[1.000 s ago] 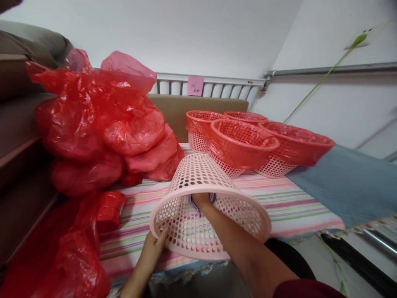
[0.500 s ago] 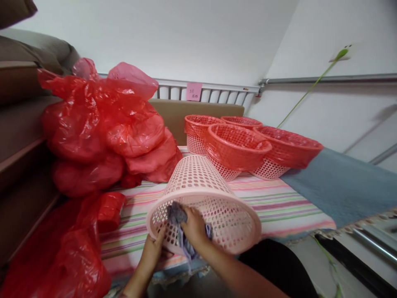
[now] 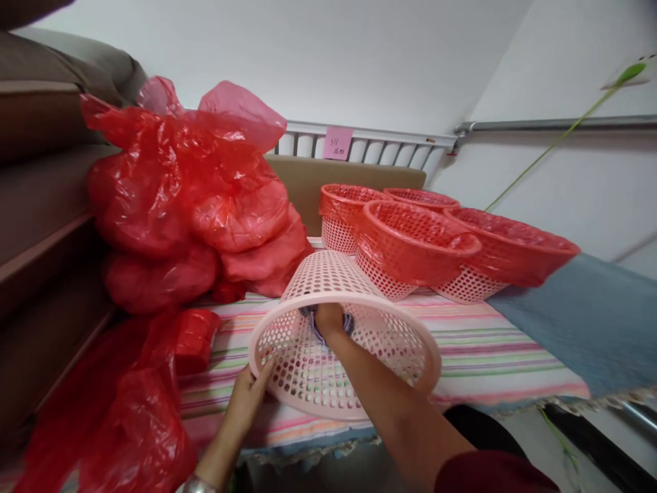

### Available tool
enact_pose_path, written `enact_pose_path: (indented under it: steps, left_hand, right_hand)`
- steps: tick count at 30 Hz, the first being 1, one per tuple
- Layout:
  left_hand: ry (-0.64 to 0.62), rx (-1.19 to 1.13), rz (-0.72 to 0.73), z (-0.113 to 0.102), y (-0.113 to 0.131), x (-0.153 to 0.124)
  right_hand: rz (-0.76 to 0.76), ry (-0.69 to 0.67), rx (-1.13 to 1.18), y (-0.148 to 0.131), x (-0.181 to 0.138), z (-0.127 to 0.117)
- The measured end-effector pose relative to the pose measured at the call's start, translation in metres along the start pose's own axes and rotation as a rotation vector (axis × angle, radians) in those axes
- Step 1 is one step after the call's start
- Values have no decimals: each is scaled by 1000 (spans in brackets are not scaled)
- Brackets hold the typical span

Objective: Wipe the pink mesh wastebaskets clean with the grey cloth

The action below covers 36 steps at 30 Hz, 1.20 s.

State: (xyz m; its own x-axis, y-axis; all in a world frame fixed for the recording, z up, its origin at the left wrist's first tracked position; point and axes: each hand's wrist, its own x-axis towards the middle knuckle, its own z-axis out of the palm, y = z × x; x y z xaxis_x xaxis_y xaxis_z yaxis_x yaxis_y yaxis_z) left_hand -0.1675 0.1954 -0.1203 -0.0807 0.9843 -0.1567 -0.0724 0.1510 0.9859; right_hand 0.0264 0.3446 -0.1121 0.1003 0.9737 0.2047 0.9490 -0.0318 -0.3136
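A pale pink perforated plastic basket [image 3: 336, 405] lies on its side on the striped cloth [image 3: 493, 342], its mouth facing me. My left hand [image 3: 252, 385] grips the basket's rim at the lower left, thumb inside the mouth. Deep within the basket, my right hand [image 3: 330, 320] is closed on a grey-purple cloth [image 3: 319, 335], pressed toward the inner wall near the base. The fingertips of that hand are partly hidden by the basket's upper rim.
Several upright baskets lined with red bags, one a front basket [image 3: 421, 239], stand behind at right. Knotted red plastic bags [image 3: 195, 185] pile up at left. A roll of red bags [image 3: 195, 340] lies before them. A pink note [image 3: 337, 143] hangs on the rail.
My right hand has pushed the cloth from near the basket's mouth deeper inside. My left hand stays on the rim. The view has shifted a little.
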Motion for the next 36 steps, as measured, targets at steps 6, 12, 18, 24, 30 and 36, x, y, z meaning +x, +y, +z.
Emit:
enact_pose_path:
  steps: [6,12,18,24,30,36]
  left_hand:
    - [19,12,93,-1,-8,6]
    - [34,33,99,-5,-14,6]
    - [-19,-67,-216,13,-22,-7]
    - [-47,-97,-233,30,-31,-15]
    - [-83,-128,-271,20,-32,-9]
    - [60,-104,37,-9,-9,4]
  right_hand:
    - [-61,-92,-21,-17,-55,-12]
    - [-317,-200,162,-22,-170,-21]
    - [-84,-96,15,-22,-120,-20]
    - [-31,2,-42,-24,-22,-7]
    - [-70,23,-46,-14,8,8]
    - [-81,-12,-60,-14,6,7]
